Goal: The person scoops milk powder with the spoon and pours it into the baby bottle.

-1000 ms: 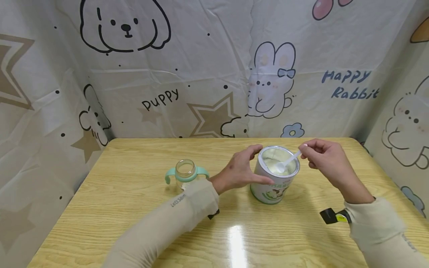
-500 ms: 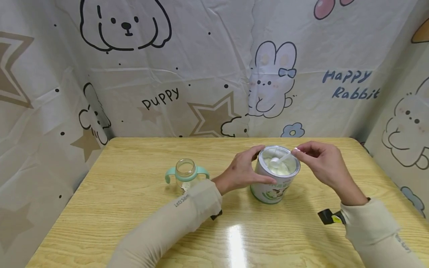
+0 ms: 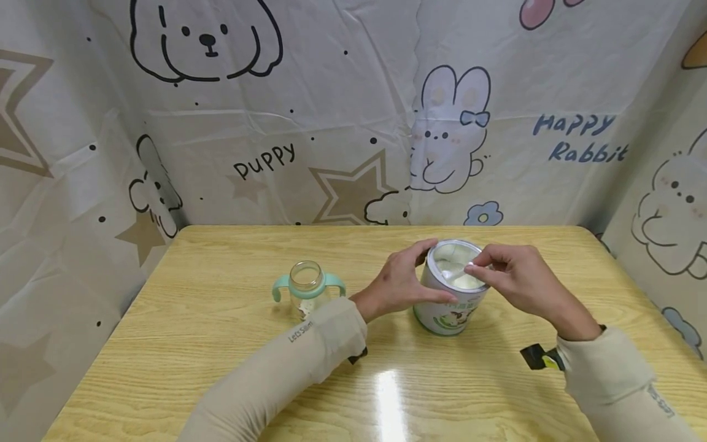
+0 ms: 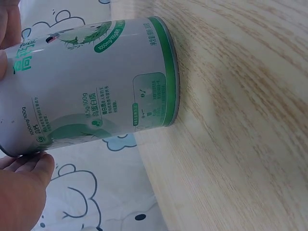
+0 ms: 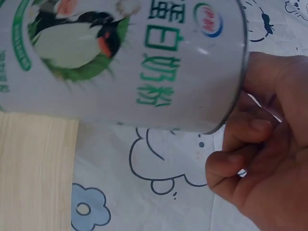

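Observation:
A white milk powder can (image 3: 446, 310) with green print stands uncovered on the table, pale powder showing inside. My left hand (image 3: 393, 281) holds it from the left, thumb across the front and fingers toward the back; the left wrist view shows that hand (image 4: 24, 190) against the can's side. At the mouth, my right hand (image 3: 516, 279) pinches the handle of a white scoop (image 3: 448, 274), whose bowl is down at the powder. The right wrist view shows the curled fingers of that hand (image 5: 269, 139) beside the rim, with the scoop hidden.
Left of the can stands an uncapped clear baby bottle (image 3: 306, 279) with mint-green handles and some whitish powder inside, partly behind my left sleeve. The wooden table (image 3: 221, 258) ends at a printed cloth backdrop (image 3: 331, 123), with more cloth at both sides.
My right hand has moved left and a little down over the can's mouth, carrying the scoop further in toward the powder. My left hand keeps its hold; the can stays about in place.

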The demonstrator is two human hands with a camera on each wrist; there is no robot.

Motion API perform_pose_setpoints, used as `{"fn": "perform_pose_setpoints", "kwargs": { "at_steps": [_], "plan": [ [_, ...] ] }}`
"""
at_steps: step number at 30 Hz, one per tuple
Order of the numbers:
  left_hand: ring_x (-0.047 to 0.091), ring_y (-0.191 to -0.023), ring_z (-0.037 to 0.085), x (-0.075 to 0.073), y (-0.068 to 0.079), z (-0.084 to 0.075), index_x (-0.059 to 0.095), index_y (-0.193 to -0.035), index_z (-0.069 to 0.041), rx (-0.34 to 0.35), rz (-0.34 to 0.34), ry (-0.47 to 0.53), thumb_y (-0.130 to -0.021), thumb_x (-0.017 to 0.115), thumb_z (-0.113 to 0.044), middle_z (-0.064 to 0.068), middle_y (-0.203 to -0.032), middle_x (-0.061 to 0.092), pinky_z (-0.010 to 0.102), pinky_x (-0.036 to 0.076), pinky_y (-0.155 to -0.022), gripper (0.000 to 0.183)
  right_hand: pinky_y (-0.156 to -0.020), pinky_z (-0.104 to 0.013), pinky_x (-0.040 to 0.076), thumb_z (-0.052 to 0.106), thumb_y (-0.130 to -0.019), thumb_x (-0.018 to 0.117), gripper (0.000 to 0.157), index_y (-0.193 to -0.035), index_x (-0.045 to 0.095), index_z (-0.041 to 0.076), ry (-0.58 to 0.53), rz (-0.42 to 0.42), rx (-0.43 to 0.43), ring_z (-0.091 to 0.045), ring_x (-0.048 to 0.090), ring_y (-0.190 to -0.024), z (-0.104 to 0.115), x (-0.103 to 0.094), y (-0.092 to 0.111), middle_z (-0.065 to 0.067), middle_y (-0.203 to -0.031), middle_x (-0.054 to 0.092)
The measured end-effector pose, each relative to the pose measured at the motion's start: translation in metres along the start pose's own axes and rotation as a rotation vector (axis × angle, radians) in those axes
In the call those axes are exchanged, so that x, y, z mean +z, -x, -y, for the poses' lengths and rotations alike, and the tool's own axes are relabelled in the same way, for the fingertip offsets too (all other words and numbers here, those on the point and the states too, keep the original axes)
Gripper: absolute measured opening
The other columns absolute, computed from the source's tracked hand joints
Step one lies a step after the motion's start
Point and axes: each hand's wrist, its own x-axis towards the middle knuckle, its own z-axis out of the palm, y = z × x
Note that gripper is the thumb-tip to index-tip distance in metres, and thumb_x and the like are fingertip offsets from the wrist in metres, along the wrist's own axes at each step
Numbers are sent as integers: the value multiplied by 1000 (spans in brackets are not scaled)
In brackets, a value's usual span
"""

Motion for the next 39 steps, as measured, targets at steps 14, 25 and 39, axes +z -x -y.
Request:
{"fn": "perform_pose_setpoints", "kwargs": {
  "at_steps": [14,25,39],
  "plan": [
    [53,-130,15,1,2,-3,42,-148,-5,-28,6,-2,-72,92,-20,9,-142,54,22,41,-108,92,-58,-23,51,15,-94,73,14,-92,73,2,-172,19,175,-11,58,-68,5,-3,0,-8,-83,70],
    [50,-133,16,2,3,-3,40,-149,-4,-52,4,-4,-72,92,-20,10,-146,51,20,41,-107,95,-57,-25,38,38,-97,66,42,-103,68,-3,-216,-166,436,-12,46,-73,-13,-12,9,13,-80,63],
    [49,-134,16,0,2,-4,40,-150,-4,-62,3,-3,-72,92,-20,11,-147,50,22,41,-107,95,-56,-20,45,38,-98,65,36,-95,68,3,-345,-196,524,-11,44,-72,-28,-16,13,18,-79,65]
  ]
}}
